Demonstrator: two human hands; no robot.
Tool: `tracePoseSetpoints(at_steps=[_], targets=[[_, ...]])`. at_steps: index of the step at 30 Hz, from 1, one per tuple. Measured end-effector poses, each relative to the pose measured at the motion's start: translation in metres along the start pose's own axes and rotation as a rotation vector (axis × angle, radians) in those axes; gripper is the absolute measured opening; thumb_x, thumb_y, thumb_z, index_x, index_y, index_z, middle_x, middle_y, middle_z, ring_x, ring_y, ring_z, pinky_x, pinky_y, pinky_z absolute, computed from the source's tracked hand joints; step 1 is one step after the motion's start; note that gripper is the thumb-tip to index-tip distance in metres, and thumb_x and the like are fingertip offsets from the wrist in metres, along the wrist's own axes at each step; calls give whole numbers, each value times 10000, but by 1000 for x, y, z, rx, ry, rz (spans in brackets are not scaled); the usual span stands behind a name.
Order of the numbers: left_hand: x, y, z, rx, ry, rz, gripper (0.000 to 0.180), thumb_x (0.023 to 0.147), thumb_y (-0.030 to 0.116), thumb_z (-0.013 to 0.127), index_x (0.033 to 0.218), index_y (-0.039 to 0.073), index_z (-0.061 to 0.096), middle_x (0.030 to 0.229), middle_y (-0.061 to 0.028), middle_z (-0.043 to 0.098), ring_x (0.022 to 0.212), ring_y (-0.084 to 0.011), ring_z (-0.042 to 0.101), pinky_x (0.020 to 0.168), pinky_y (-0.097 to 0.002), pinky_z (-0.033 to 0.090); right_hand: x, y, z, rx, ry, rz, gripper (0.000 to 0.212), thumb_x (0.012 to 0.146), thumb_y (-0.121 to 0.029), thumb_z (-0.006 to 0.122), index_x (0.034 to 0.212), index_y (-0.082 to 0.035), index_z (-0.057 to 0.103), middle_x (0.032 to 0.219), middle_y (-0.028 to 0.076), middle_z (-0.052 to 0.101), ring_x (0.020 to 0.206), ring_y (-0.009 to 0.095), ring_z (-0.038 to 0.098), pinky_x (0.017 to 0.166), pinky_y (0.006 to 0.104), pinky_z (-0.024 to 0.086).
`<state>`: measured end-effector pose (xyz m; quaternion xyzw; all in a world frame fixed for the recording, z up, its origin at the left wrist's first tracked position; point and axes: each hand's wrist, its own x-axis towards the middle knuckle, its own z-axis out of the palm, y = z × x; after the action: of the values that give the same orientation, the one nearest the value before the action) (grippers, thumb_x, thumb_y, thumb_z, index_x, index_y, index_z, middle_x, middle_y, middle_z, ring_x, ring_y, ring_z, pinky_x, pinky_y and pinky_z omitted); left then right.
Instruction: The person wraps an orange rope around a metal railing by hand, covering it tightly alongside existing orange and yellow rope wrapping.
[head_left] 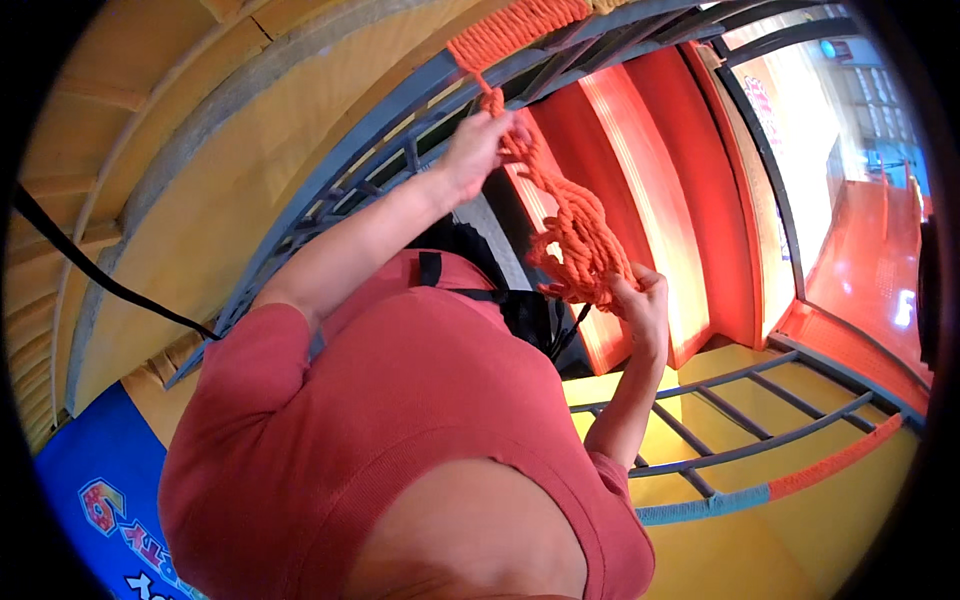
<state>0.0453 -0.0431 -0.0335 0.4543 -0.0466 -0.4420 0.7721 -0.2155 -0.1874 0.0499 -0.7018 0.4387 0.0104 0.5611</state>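
A bundle of orange rope (585, 238) hangs between my two hands, its strands looped and loosely twisted together. My left hand (482, 148), raised higher, is closed round the upper part of the rope. Just above it a single strand runs up to a metal rail, where orange rope wrapping (515, 35) is wound tightly in side-by-side turns. My right hand (640, 305) pinches the lower end of the bundle, thumb against fingers.
Red steps (650, 190) with lighter edges lie behind the rope. To the right runs a curved grey railing (745, 400), its lower bar wrapped in grey-blue and orange. A grey barred railing (370, 185) curves behind my left arm. A black strap (110, 275) crosses at the left.
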Motion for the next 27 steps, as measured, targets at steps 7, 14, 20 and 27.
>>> tracePoseSetpoints(at_steps=[7, 14, 20, 27], targets=[[-63, -42, 51, 140, -225, -64, 300, 1052, 281, 379, 1007, 31, 540, 793, -40, 580, 769, -153, 587, 718, -297, 483, -15, 9, -17, 215, 174, -165, 152, 840, -72, 651, 941, 37, 681, 871, 68, 658, 745, 107, 628, 660, 241, 556], [-105, 27, 60, 309, -244, 172, 378, 956, 385, 583, 1049, 21, 537, 910, -20, 562, 817, -85, 539, 725, -253, 470, -3, -53, 34, 404, 105, -697, 256, 865, -47, 554, 1090, 72, 588, 1004, 112, 640, 910, 153, 630, 826, 263, 500], [-122, 81, 28, 588, -392, 193, 594, 718, 325, 845, 1131, -9, 580, 997, -64, 652, 883, -135, 627, 758, -269, 519, 34, -161, 124, 419, -568, -1075, 457, 680, 0, 483, 1128, 58, 550, 1089, 131, 592, 1054, 199, 562, 968, 319, 420], [-146, 106, -18, 85, -259, -225, 507, 776, 105, 743, 1231, 6, 542, 1109, -77, 640, 1007, -166, 631, 891, -328, 523, 108, -191, 138, -249, -183, -1332, 495, 761, 17, 589, 1252, -33, 547, 1248, 119, 608, 1208, 275, 549, 1103, 453, 339]])
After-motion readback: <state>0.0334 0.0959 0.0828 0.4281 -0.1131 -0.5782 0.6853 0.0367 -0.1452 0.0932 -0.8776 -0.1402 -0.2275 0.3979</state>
